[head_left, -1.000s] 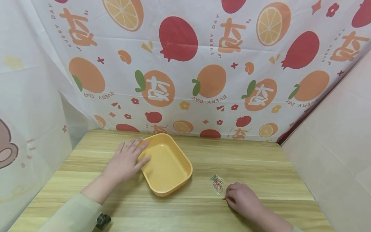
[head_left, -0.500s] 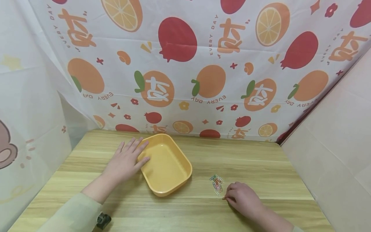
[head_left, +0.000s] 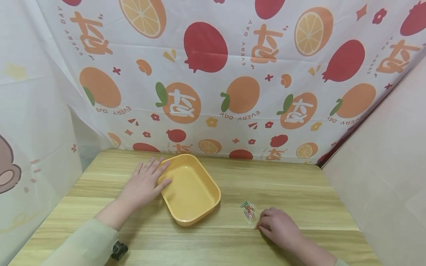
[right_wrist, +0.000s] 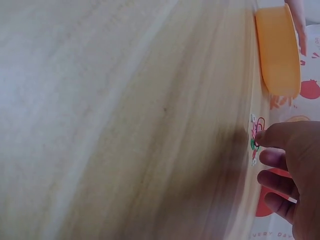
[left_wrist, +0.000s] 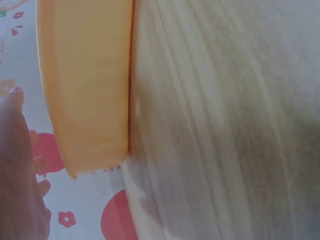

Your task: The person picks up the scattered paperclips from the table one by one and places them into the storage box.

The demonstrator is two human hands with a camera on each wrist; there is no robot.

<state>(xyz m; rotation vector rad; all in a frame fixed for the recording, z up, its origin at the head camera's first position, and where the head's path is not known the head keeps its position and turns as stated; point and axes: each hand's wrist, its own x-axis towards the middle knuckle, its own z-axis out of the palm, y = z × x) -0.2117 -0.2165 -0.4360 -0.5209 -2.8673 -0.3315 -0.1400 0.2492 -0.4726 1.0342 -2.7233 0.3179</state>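
Note:
My left hand lies with spread, straight fingers over the left rim of a yellow rectangular tray. In the left wrist view the tray's outer side shows beside that hand. To the right of the tray, a small pile of coloured paper clips lies on the table. Just at the pile's near right side, my right hand pinches one red paper clip between thumb and fingertips. The right wrist view shows this red clip at the thumb tip, in front of the pile.
The wood-grain table carries the tray and clips. A fruit-printed cloth hangs behind its far edge, and pale cloths stand along both sides. A small black device sits at the left sleeve.
Both hands and the tray stay almost where they were. The red paper clip in my right hand's fingertips has shifted and turned very slightly; the head view tilted a little.

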